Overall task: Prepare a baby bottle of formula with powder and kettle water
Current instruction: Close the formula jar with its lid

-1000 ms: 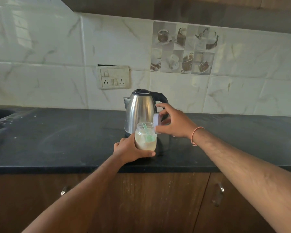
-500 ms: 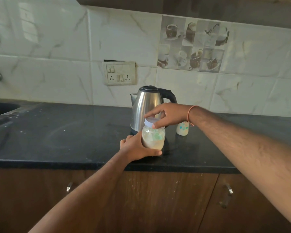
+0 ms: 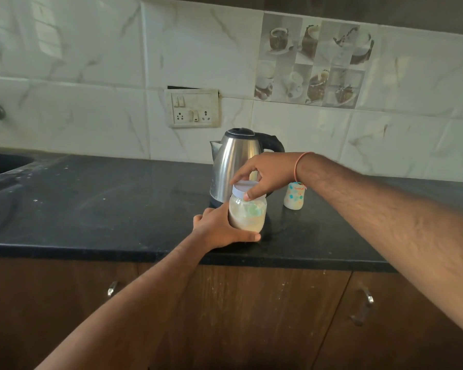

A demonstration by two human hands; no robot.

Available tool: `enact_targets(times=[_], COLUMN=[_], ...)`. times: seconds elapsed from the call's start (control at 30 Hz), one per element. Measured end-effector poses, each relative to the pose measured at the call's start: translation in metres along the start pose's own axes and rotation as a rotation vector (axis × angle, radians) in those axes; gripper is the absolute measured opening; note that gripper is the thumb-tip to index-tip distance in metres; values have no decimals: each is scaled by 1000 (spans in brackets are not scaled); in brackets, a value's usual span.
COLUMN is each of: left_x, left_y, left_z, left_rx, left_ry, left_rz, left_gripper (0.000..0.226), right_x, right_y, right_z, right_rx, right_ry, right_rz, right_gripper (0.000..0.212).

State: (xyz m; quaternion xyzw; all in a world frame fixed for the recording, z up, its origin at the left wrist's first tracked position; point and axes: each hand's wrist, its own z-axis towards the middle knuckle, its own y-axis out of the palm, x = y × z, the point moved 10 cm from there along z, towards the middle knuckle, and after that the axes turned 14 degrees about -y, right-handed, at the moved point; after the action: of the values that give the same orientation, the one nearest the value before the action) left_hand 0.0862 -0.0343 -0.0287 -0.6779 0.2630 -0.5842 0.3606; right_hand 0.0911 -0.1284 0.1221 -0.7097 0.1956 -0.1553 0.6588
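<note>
A steel kettle (image 3: 235, 166) stood upright on the black counter (image 3: 91, 204), below the wall socket (image 3: 193, 108). Just in front of the kettle stood a clear jar (image 3: 247, 213) with pale powder and something green inside; whether jar and kettle touched, I cannot tell. The left hand (image 3: 219, 228) held the jar from its left side, the grip wrapped around the lower body, with the thumb lying along the base at the front. The right hand (image 3: 267, 173) came from above, and its grip pinched the white lid (image 3: 245, 188) which sat on the jar's mouth, with the thumb on the front rim and the other fingers over the top and the back. An orange band (image 3: 300, 162) was on the right wrist. To the right of the kettle, near it but apart, a small bottle (image 3: 294, 196) with coloured marks stood upright on the counter, its top hidden behind the right wrist. Far to the left of the kettle, the edge of a dark sink (image 3: 3, 164) was seen.
</note>
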Motion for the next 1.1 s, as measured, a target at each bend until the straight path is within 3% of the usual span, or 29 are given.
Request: enact_targets(times=[0.23, 0.47, 0.6, 1.1], left_x=[-1, 1, 2, -1], left_y=[1, -3, -2, -1], left_z=[0, -3, -2, 0], left_rx=[8, 33, 33, 43], left_ry=[0, 10, 4, 5], left_rz=[0, -9, -12, -14], left_gripper=[120, 115, 112, 115], right_x=[8, 13, 11, 32], right_y=[2, 4, -5, 0], right_z=[-1, -4, -12, -13], right_rx=[20, 22, 147, 163], right_ry=[81, 149, 145, 237], right_rz=[-9, -55, -54, -178], right_gripper=[57, 75, 67, 65])
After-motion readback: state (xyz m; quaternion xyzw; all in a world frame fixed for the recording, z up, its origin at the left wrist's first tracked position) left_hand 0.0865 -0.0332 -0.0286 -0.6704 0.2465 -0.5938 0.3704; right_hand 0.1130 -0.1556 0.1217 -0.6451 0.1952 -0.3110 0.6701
